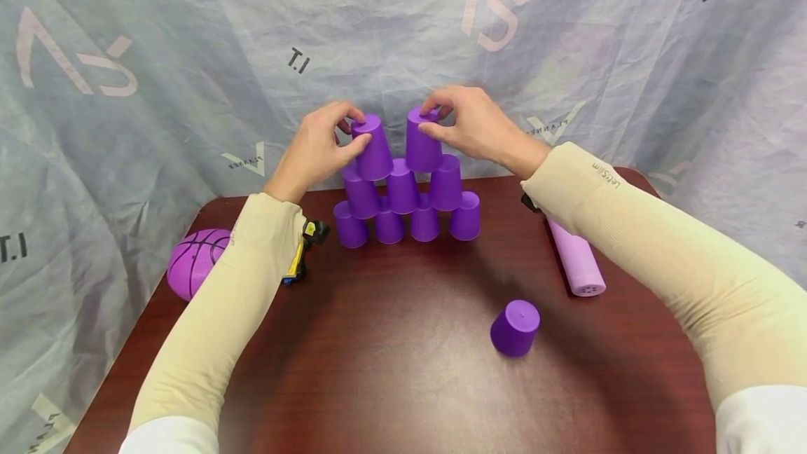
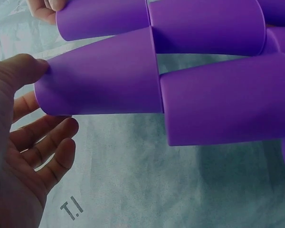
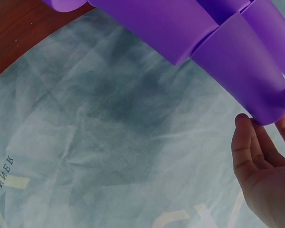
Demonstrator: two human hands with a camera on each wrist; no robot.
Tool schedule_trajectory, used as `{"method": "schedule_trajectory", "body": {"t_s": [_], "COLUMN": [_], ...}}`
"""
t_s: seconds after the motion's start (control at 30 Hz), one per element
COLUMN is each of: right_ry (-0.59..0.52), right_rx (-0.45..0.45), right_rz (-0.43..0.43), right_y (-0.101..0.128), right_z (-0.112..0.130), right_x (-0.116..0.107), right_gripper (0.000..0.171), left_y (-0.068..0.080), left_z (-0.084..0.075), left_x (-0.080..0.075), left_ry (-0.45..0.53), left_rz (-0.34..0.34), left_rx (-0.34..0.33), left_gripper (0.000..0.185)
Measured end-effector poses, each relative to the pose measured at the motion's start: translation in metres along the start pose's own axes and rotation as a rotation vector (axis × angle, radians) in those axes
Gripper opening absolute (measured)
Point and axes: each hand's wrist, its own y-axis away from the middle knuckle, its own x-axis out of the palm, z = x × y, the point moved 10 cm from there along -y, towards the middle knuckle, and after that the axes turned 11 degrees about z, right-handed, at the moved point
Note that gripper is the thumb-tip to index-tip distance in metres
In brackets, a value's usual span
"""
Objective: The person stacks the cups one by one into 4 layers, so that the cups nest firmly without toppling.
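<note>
Dark red table (image 1: 403, 370) against a crumpled grey sheet (image 1: 189, 54). Left hand (image 1: 315, 149) pinching the top-left cup (image 1: 373, 148), right hand (image 1: 476, 125) gripping the top-right cup (image 1: 422, 140), both set on the pyramid of purple cups (image 1: 403, 209) beneath. Nearer than the right hand, a lone cup (image 1: 515, 328).

A purple ball (image 1: 192, 262) and lilac cylinder (image 1: 576, 263) lie on the table (image 1: 391, 370) — well apart.
</note>
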Motion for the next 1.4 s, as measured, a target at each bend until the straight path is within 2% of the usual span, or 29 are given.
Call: {"method": "schedule_trajectory", "body": {"t_s": [0.2, 0.33, 0.5, 0.6, 0.77, 0.9, 1.03, 1.17, 1.4], "right_ry": [0.004, -0.007, -0.005, 0.014, 0.056, 0.067, 0.036, -0.001, -0.001], "right_rx": [-0.02, -0.029, -0.139, -0.208, -0.292, -0.36, -0.353, -0.313, -0.315], "right_rz": [0.011, -0.03, -0.145, -0.163, -0.111, -0.04, 0.067, 0.144, 0.168], "right_y": [0.001, 0.01, 0.042, 0.069, 0.118, 0.157, 0.189, 0.213, 0.234], "right_z": [0.002, 0.002, 0.008, 0.013, 0.021, 0.026, 0.022, 0.015, 0.014], "right_x": [0.001, -0.003, -0.013, -0.01, 0.009, 0.029, 0.053, 0.072, 0.089], "right_gripper": [0.028, 0.039, 0.04, 0.036, 0.032, 0.034, 0.037, 0.039, 0.036], "left_y": [0.001, 0.004, 0.01, 0.013, 0.019, 0.026, 0.029, 0.03, 0.03], "left_z": [0.004, 0.007, 0.011, 0.013, 0.017, 0.02, 0.023, 0.024, 0.022], "left_x": [0.0, 0.0, 0.0, 0.0, 0.0, 0.004, 0.013, 0.022, 0.027], "left_ry": [-0.004, 0.011, 0.05, 0.1, 0.182, 0.207, 0.211, 0.217, 0.206], "left_rz": [0.007, -0.002, -0.036, -0.072, -0.122, -0.141, -0.145, -0.13, -0.117], "left_rx": [-0.013, -0.026, -0.027, -0.018, -0.01, -0.017, -0.01, -0.012, -0.011], "left_gripper": [0.026, 0.03, 0.034, 0.035, 0.036, 0.038, 0.039, 0.038, 0.035]}}
